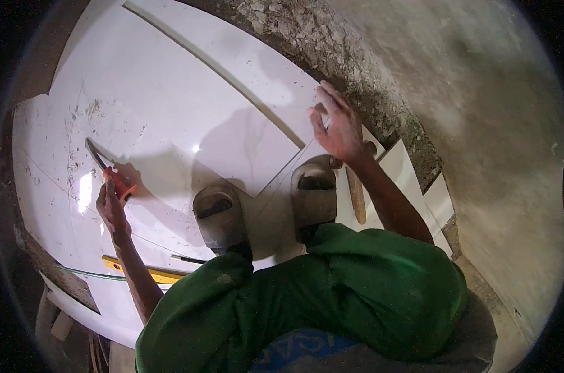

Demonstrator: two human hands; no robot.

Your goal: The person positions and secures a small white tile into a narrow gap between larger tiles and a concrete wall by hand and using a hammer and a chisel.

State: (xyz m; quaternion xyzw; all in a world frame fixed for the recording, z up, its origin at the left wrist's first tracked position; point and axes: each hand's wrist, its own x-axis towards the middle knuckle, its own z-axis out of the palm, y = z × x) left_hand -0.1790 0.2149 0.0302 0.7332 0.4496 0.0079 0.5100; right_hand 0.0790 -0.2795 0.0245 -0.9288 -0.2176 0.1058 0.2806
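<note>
My left hand [113, 208] is closed around the red handle of a tool [121, 184] with a narrow metal bar. The bar points away over the large white floor tiles [52, 137]; its exact kind is not clear. At the right, my right hand [339, 124] holds nothing. Its fingers are apart, over or on the far right edge of the white surface, close to the rough strip by the wall; contact cannot be made out. A loose white tile piece [232, 137] with a long straight edge lies between the hands. Beside my right forearm rests a hammer with a wooden handle [356, 196].
My shoes [220, 214] stand on the white surface. A yellow spirit level [160, 275], a thin dark stick-like thing [187, 258] and a green cable [86, 272] lie at the lower left. Cut white pieces [400, 168] lie by the plastered wall [481, 124] on the right.
</note>
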